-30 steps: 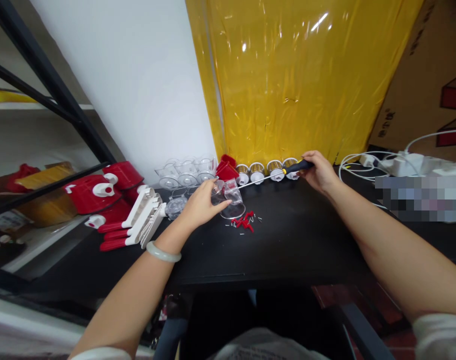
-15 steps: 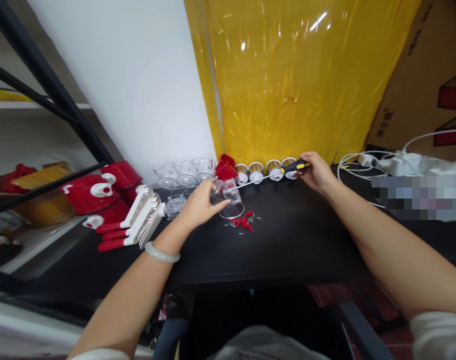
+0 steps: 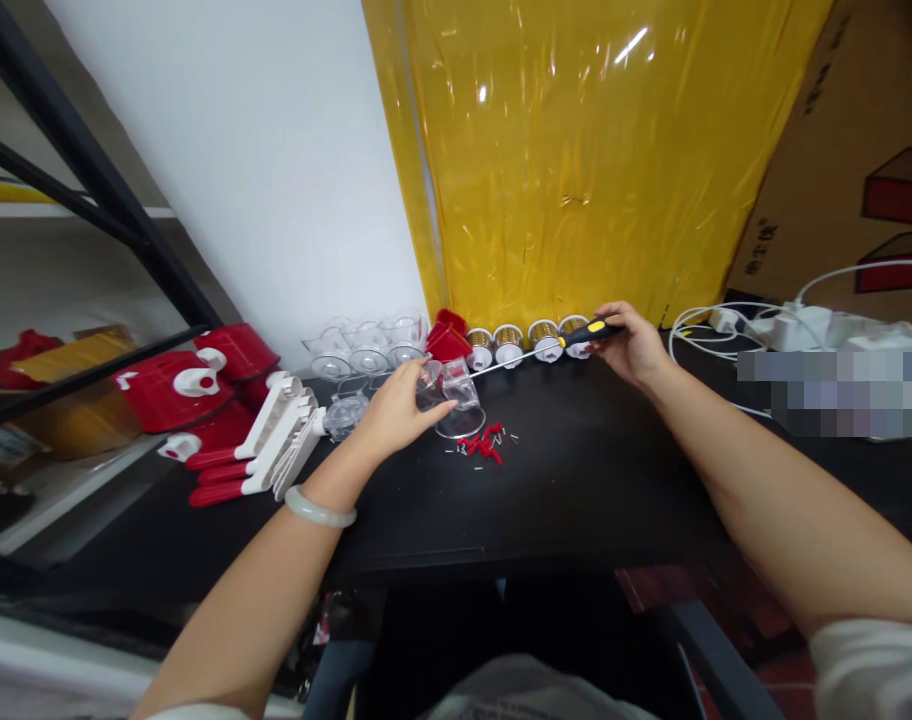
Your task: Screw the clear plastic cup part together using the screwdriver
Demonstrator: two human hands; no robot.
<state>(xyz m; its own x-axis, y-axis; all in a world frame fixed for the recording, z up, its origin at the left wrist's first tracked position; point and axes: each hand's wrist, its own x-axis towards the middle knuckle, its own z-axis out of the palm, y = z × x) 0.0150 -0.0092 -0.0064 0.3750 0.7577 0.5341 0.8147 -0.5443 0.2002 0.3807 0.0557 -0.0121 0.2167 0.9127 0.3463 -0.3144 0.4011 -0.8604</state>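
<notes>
Turned since a second ago, the black-and-yellow-handled screwdriver (image 3: 580,333) is gripped in the right hand (image 3: 634,346), its shaft reaching a clear, round plastic housing (image 3: 465,394). The left hand (image 3: 397,408) clasps that housing, toward the black surface's (image 3: 576,480) back edge.

Cardboard box (image 3: 816,160), 2 o'clock: dark Chinese characters, printed sideways, in two groups. Lower group (image 3: 762,250), between 2 and 3 o'clock: bold, with a small ®-like mark by its upper end; too soft to transcribe with certainty. Upper group (image 3: 823,75), 2 o'clock: dim, illegible. Shirt (image 3: 531,690), 6 o'clock, at frame edge: faint line of small lettering, not readable.
</notes>
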